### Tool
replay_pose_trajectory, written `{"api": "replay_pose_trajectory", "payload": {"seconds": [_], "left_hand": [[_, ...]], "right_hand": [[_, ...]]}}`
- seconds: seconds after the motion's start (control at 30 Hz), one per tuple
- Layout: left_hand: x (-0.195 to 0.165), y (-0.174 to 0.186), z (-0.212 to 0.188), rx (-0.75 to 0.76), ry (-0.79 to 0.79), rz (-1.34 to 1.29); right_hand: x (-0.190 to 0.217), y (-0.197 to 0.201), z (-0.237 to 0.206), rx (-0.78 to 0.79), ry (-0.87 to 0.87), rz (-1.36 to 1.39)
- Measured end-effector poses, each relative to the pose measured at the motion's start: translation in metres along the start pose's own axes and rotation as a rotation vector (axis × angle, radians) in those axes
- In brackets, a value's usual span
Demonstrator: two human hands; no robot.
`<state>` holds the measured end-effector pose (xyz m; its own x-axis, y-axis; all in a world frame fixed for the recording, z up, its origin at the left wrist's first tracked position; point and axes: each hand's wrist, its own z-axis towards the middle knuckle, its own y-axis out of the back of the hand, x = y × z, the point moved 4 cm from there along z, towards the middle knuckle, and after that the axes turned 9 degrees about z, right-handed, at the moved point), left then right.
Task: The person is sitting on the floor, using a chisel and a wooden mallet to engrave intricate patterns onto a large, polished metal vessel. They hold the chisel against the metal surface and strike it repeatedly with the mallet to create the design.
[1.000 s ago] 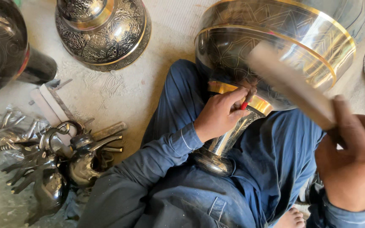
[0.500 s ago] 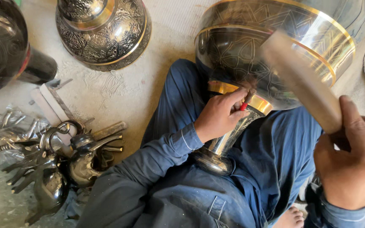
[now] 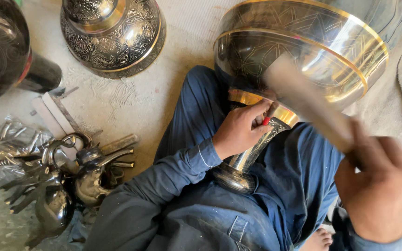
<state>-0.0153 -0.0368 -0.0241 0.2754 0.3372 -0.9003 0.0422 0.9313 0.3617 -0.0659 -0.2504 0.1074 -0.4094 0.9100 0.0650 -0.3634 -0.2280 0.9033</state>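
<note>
- Engraved metal goblet lies tilted across the person's lap, its foot resting on blue cloth; judged heavy, rigid and slick, best steadied at the narrow stem.
- Left hand is closed around a small red-tipped tool set against the goblet's neck.
- Right hand is clenched on a blurred wooden mallet.
- On the floor: a clear plastic bag of metal parts, unlabelled; no signs visible.
</note>
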Motion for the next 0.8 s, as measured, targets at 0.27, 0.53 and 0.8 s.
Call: {"api": "replay_pose_trajectory", "payload": {"seconds": [0.27, 0.53, 0.8], "left_hand": [[0.012, 0.023, -0.005, -0.203, -0.001, -0.162], [0.02, 0.014, 0.0, -0.16, -0.02, -0.21], [0.029, 0.011, -0.003, -0.171, -0.023, -0.224]], "right_hand": [[-0.013, -0.007, -0.01, -0.041, -0.213, 0.381], [-0.019, -0.033, 0.002, -0.035, -0.037, 0.118], [0.004, -0.003, 0.017, -0.044, 0.046, 0.302]]}}
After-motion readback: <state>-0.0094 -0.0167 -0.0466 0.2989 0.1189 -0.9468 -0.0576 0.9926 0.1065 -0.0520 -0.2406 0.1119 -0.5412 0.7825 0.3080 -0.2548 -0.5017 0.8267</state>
